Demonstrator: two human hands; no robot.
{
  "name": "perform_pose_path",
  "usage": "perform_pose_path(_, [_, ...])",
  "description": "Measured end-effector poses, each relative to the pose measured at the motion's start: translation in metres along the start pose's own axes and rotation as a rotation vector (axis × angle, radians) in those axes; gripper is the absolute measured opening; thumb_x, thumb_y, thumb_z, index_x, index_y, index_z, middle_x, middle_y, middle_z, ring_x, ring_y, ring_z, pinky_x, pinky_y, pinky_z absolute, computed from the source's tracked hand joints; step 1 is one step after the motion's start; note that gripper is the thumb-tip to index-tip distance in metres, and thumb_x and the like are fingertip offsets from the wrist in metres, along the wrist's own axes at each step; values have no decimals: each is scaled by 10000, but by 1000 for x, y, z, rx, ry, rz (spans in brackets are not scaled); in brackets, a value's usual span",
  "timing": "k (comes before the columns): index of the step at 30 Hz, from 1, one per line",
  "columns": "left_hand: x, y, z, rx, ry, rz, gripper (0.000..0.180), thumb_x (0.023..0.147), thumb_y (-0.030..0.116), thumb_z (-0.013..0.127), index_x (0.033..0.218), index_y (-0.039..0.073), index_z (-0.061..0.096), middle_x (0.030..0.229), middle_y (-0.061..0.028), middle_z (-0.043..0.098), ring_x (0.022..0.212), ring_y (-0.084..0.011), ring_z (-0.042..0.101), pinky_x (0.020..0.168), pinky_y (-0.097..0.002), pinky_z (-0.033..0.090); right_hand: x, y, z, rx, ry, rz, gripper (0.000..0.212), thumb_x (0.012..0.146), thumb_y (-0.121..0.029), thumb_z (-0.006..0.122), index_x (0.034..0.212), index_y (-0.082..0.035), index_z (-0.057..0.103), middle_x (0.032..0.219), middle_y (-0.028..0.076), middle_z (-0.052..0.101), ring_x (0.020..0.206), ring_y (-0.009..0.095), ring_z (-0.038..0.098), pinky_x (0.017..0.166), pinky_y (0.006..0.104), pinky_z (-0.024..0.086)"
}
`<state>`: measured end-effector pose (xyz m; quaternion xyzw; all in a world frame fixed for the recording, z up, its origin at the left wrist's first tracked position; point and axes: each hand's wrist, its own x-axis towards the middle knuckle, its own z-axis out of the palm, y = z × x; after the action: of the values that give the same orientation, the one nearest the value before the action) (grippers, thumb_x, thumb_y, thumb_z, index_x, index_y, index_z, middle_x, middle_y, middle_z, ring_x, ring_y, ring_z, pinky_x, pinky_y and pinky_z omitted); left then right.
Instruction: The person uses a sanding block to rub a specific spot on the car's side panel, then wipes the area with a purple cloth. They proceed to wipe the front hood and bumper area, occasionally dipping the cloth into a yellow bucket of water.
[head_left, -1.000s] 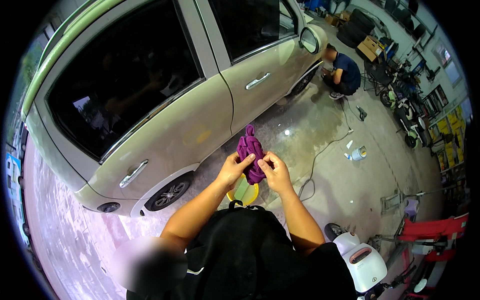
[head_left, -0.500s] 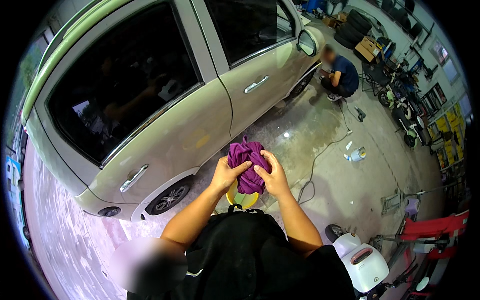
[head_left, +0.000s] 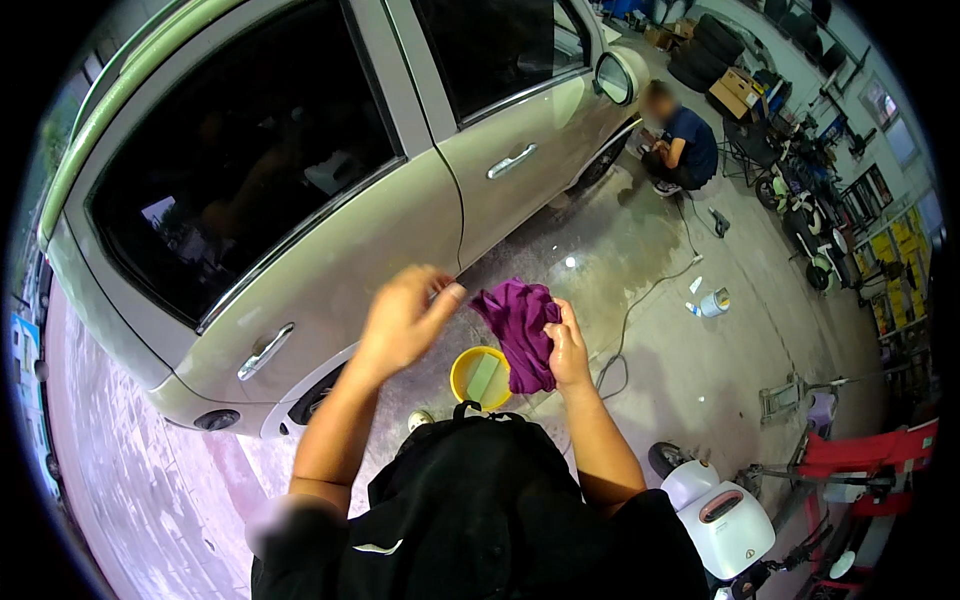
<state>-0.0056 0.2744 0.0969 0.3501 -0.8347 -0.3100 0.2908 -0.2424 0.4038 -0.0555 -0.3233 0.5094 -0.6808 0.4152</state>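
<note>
A crumpled purple cloth (head_left: pixel 520 335) hangs from my right hand (head_left: pixel 568 350), whose fingers grip its right edge. To the cloth's left, my left hand (head_left: pixel 408 318) is raised clear of it, fingers apart and slightly blurred, with nothing in them. Below the cloth stands a yellow bucket (head_left: pixel 456 372), partly covered by it; a pale green block lies inside. The side of a beige car (head_left: pixel 400 235) rises just beyond my left hand, with its chrome door handles and dark windows.
A person (head_left: pixel 684 145) crouches by the car's front wheel. Across the floor runs a cable (head_left: pixel 628 335), near a white can (head_left: pixel 714 302). A white scooter (head_left: pixel 728 535) stands close on my right. Tyres (head_left: pixel 706 52), boxes and bikes line the far right wall.
My left hand has let go of the purple cloth and moved left, toward the car. The cloth now hangs looser from my right hand, and more of the bucket shows.
</note>
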Motion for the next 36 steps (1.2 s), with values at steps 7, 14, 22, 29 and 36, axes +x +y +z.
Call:
perform_pose_path(7, [-9, 73, -163, -376, 584, 837, 819, 850, 604, 716, 1388, 14, 535, 1186, -187, 582, 952, -220, 576, 763, -315, 483, -10, -13, -15, -31, 74, 120, 447, 946, -110, 449, 1374, 1, 514, 1136, 36, 595, 1016, 139, 547, 975, 260, 417])
perform_pose_path(14, [-17, 83, -215, -297, 717, 782, 734, 878, 552, 695, 1365, 22, 553, 1170, -175, 594, 958, -218, 581, 789, -321, 484, -20, 9, -9, 52, 24, 131, 428, 946, -82, 434, 1357, -3, 522, 1176, 39, 607, 1091, 141, 557, 1028, 274, 418])
perform_pose_path(22, [-17, 82, -212, -300, 732, 755, 637, 910, 493, 671, 1338, 31, 573, 1152, -160, 607, 964, -215, 587, 819, -327, 485, -21, 19, -11, 10, 21, 99, 400, 968, -104, 439, 1342, 7, 526, 1122, 38, 583, 1006, 121, 525, 963, 253, 415])
perform_pose_path(29, [-15, 83, -208, -310, 741, 730, 554, 938, 441, 650, 1314, 39, 591, 1137, -147, 618, 970, -213, 591, 846, -333, 485, -24, 19, -12, -14, 17, 117, 434, 956, -103, 444, 1370, 1, 518, 1151, 40, 598, 1047, 132, 548, 994, 260, 414])
perform_pose_path(36, [-22, 87, -208, -306, 763, 740, 472, 966, 390, 629, 1290, 47, 609, 1121, -134, 630, 976, -211, 596, 872, -338, 486, -22, 19, -9, 11, 12, 107, 450, 943, -92, 455, 1379, 2, 515, 1179, 42, 604, 1077, 132, 551, 1021, 263, 408])
